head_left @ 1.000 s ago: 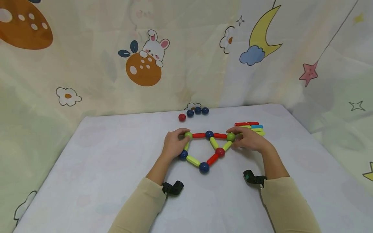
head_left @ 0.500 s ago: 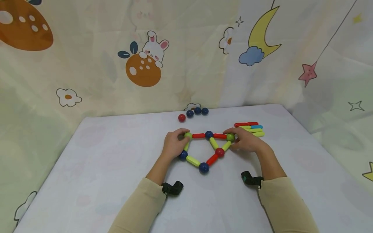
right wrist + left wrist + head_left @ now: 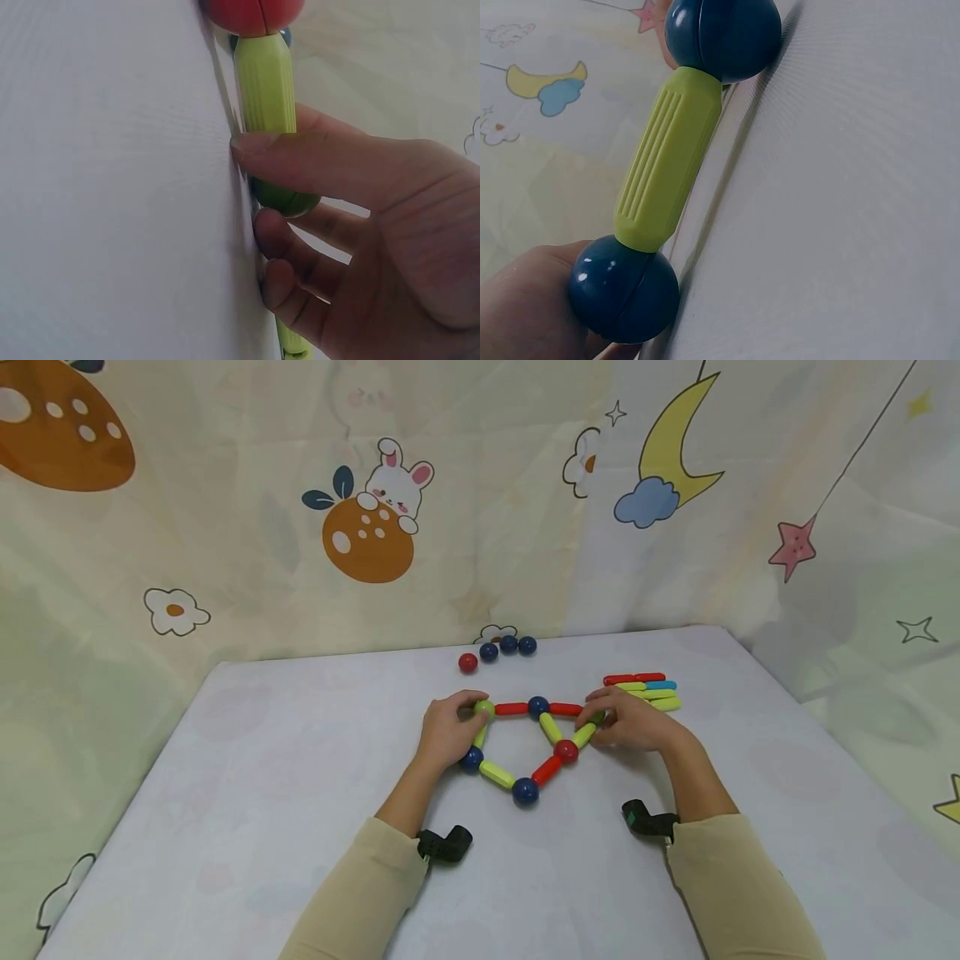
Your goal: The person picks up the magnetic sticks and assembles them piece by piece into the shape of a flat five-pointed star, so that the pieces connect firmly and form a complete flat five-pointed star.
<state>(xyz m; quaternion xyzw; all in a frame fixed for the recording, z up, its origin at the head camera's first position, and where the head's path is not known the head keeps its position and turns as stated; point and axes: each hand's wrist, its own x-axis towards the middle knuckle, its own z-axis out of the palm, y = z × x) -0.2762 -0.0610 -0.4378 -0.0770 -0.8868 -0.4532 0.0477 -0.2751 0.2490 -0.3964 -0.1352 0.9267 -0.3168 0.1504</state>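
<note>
A flat frame of toy building balls and rods lies on the white table. My left hand pinches the light green ball at its far left corner. My right hand holds the green ball at the right corner, with the thumb over the end of a yellow-green rod. Red rods join both corners to a blue ball. A red ball links two yellow-green rods and a red one. The nearest corner is another blue ball.
At the table's back edge sit a loose red ball and several blue balls. Spare red rods, a blue rod and yellow-green rods lie just behind my right hand. A patterned cloth hangs behind the table.
My right hand has shifted slightly left, and its fingers have come over the right green ball, now mostly covered. The left hand and the frame stay nearly in place.
</note>
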